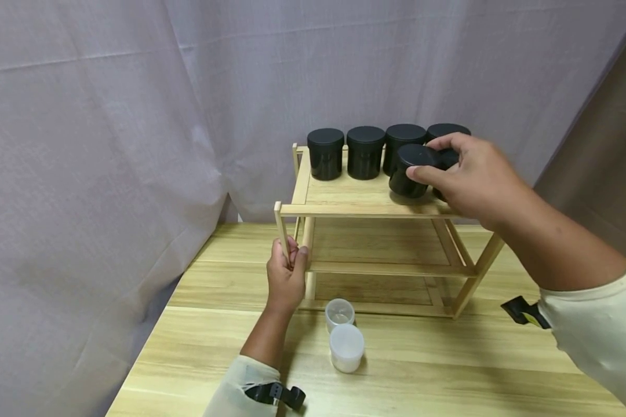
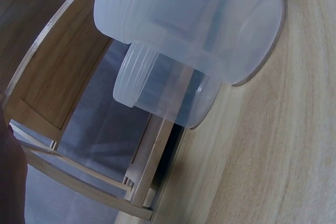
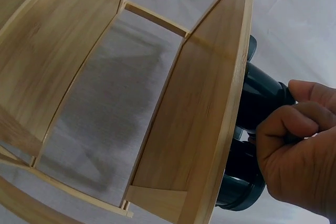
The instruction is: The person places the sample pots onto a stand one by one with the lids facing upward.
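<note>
My right hand (image 1: 475, 179) pinches a black lidded jar (image 1: 409, 176) between thumb and fingers near its lid, low over the front of the wooden rack's top shelf. Another black jar, partly hidden by this hand, stands just to the right. In the right wrist view, curled fingers (image 3: 289, 129) show beside the dark jars beyond the shelf edge. My left hand (image 1: 287, 275) grips the front left post of the rack (image 1: 344, 210), thumb and fingers wrapped around it.
Several black lidded jars (image 1: 326, 153) line the back of the top shelf. Two translucent plastic jars, a nearer one (image 1: 346, 350) and a farther one (image 1: 339, 315), stand on the wooden table (image 1: 214, 347) before the rack. A grey curtain (image 1: 135, 116) hangs behind.
</note>
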{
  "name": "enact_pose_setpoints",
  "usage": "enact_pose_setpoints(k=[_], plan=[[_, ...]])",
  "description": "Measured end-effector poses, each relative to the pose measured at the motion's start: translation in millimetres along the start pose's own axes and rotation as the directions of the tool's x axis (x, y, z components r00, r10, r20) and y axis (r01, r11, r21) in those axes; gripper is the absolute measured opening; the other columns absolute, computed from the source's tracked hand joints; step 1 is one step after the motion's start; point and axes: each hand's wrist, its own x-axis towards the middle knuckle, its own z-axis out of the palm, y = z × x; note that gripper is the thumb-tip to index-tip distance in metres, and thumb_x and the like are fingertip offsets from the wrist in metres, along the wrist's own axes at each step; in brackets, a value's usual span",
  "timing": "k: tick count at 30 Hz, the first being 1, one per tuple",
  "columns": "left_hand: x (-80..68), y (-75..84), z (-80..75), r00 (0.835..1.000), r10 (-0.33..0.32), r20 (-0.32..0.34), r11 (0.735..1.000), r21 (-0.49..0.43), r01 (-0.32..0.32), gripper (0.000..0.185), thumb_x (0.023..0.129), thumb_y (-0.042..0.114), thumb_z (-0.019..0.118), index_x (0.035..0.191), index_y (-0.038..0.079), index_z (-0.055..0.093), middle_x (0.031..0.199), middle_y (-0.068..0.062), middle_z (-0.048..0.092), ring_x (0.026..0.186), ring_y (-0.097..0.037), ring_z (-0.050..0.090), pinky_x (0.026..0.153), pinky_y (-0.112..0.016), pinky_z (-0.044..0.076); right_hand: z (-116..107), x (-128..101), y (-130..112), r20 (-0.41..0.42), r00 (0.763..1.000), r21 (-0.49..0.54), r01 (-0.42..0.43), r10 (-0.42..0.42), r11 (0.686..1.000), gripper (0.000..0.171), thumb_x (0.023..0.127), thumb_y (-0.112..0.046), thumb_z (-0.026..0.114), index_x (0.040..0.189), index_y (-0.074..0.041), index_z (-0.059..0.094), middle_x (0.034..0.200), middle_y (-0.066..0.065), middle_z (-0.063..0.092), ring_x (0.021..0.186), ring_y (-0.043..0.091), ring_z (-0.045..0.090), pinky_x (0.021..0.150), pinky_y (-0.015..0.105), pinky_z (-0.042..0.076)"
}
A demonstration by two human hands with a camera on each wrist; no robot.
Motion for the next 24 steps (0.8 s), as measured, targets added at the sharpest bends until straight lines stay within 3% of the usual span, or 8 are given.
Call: enact_pose_setpoints(k=[5,12,24], plan=[[0.3,-0.3,0.2,1.000,-0.001,0.006,1.000,-0.005,0.001,0.016,0.107,0.000,0.061,0.109,-0.012,0.050,0.069,0.008,0.036,0.059,0.000,0.035,0.051,-0.017,0.029,-0.4,1.2,-1.8,0.065,0.997,0.063,-0.033,0.029,0.997,0.078,0.107,-0.040,0.070,0.167,-0.006,0.034,0.064,-0.006,0.056,0.053,0.010,0.048,0.049,0.031,0.044],[0.4,-0.8,0.7,1.000,0.000,0.005,1.000,-0.001,0.000,0.014,0.107,0.001,0.061,0.108,-0.009,0.051,0.069,0.009,0.037,0.058,0.000,0.034,0.051,-0.018,0.029,0.5,5.3,2.3,0.085,0.996,0.097,-0.042,0.034,0.994,0.078,0.107,-0.040,0.070,0.168,-0.008,0.033,0.066,-0.006,0.061,0.052,0.009,0.048,0.048,0.031,0.045],[0.6,-2.2,1.8,1.000,0.008,-0.002,1.000,0.001,-0.008,0.016,0.106,0.000,0.062,0.109,-0.011,0.051,0.068,0.008,0.038,0.058,0.000,0.036,0.051,-0.018,0.030,0.2,10.0,7.7,0.150,0.987,0.157,-0.088,0.064,0.984,0.081,0.109,-0.037,0.068,0.173,-0.015,0.024,0.060,-0.009,0.041,0.050,0.012,0.037,0.048,0.032,0.038]])
